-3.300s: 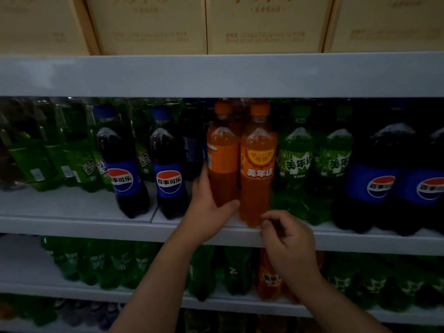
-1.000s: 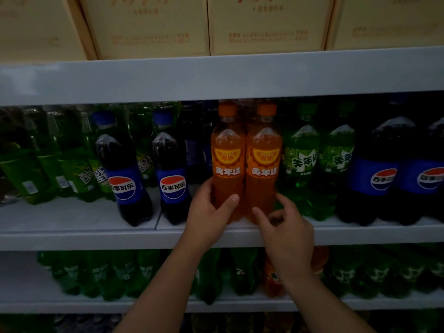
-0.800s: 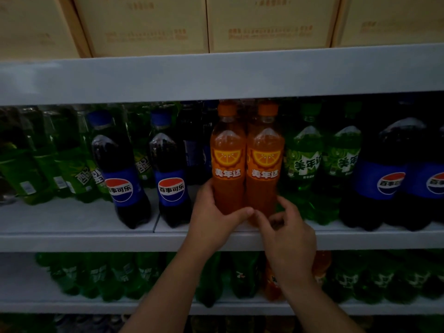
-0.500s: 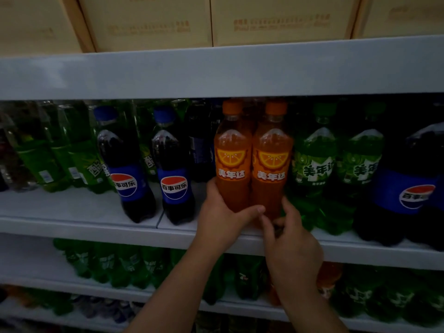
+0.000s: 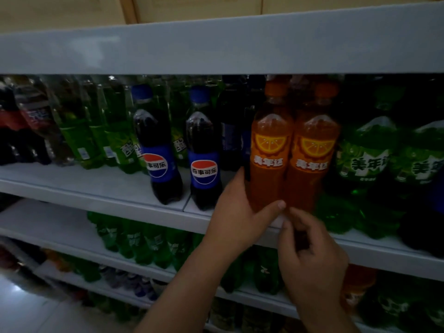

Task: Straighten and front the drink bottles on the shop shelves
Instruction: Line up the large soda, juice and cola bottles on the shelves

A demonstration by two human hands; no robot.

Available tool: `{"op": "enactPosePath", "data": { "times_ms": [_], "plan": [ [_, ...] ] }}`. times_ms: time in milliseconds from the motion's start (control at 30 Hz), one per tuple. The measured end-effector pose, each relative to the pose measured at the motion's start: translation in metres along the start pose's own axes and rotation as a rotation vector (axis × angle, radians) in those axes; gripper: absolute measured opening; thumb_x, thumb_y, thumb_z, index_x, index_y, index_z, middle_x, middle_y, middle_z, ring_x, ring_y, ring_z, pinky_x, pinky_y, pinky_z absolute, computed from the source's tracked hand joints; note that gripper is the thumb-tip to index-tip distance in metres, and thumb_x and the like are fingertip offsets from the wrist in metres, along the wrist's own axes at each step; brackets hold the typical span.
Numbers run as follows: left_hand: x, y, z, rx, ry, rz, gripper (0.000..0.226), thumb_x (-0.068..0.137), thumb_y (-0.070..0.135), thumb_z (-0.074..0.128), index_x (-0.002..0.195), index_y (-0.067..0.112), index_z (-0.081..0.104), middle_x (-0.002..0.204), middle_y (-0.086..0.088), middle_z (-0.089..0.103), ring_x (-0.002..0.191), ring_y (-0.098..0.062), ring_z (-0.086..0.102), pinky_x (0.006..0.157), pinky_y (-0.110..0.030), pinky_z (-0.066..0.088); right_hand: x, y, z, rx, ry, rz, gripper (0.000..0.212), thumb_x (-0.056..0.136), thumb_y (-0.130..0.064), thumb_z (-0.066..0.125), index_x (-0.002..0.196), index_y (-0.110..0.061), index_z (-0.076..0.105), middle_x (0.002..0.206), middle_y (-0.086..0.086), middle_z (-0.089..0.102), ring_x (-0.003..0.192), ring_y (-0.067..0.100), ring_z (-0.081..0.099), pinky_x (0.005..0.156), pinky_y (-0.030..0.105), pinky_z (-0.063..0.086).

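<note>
Two orange bottles (image 5: 292,152), upright and touching, labels forward, at the front edge of the middle shelf (image 5: 101,188); the left hand (image 5: 237,217) wraps the base of the left one, fingers behind it and thumb across its front. Right hand (image 5: 310,258) just below the right bottle, fingers half-curled and loose, holding nothing; contact with the bottle cannot be told. Two cola bottles (image 5: 182,152) stand to the left, green bottles (image 5: 374,164) to the right.

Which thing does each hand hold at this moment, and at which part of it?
The left hand grips the left orange plastic soda bottle around its lower body, thumb across the front. The right hand is curled just below the right orange bottle, holding nothing.
</note>
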State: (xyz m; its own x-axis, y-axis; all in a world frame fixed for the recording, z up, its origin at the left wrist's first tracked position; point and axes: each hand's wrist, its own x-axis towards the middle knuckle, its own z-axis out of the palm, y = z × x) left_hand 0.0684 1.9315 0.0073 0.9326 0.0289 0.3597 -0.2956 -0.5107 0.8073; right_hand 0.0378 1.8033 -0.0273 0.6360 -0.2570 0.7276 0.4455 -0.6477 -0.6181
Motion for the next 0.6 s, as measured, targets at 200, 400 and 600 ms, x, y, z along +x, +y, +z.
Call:
{"op": "enactPosePath", "data": {
  "times_ms": [200, 400, 600],
  "plan": [
    [-0.046, -0.051, -0.11, 0.255, 0.614, 0.168, 0.027, 0.081, 0.044, 0.059, 0.108, 0.042, 0.052, 0.09, 0.025, 0.054, 0.085, 0.004, 0.059, 0.064, -0.009, 0.048, -0.011, -0.053, 0.058, 0.125, -0.331, 0.062, 0.038, 0.087, -0.041, 0.06, 0.12, -0.023, 0.057, 0.1, -0.018, 0.051, 0.088, -0.003, 0.051, 0.074, 0.008, 0.042],
    [0.013, -0.102, -0.177, -0.127, 0.117, -0.134, 0.082, 0.075, 0.029, 0.079, 0.144, 0.032, 0.034, 0.13, 0.019, 0.052, 0.113, 0.003, 0.053, 0.095, -0.026, 0.047, 0.001, -0.088, 0.118, 0.147, -0.338, 0.265, 0.081, 0.077, -0.042, 0.074, 0.143, -0.031, 0.029, 0.137, -0.012, 0.042, 0.124, 0.004, 0.039, 0.1, 0.026, 0.038],
    [0.036, -0.11, -0.165, -0.178, -0.105, 0.011, 0.057, 0.072, 0.03, 0.081, 0.112, 0.054, 0.047, 0.105, 0.037, 0.057, 0.099, 0.019, 0.054, 0.074, -0.004, 0.044, 0.001, -0.093, 0.126, 0.112, -0.209, 0.304, 0.074, 0.077, -0.027, 0.076, 0.138, -0.037, 0.036, 0.124, -0.019, 0.053, 0.113, -0.001, 0.047, 0.09, 0.019, 0.038]
  ]
}}
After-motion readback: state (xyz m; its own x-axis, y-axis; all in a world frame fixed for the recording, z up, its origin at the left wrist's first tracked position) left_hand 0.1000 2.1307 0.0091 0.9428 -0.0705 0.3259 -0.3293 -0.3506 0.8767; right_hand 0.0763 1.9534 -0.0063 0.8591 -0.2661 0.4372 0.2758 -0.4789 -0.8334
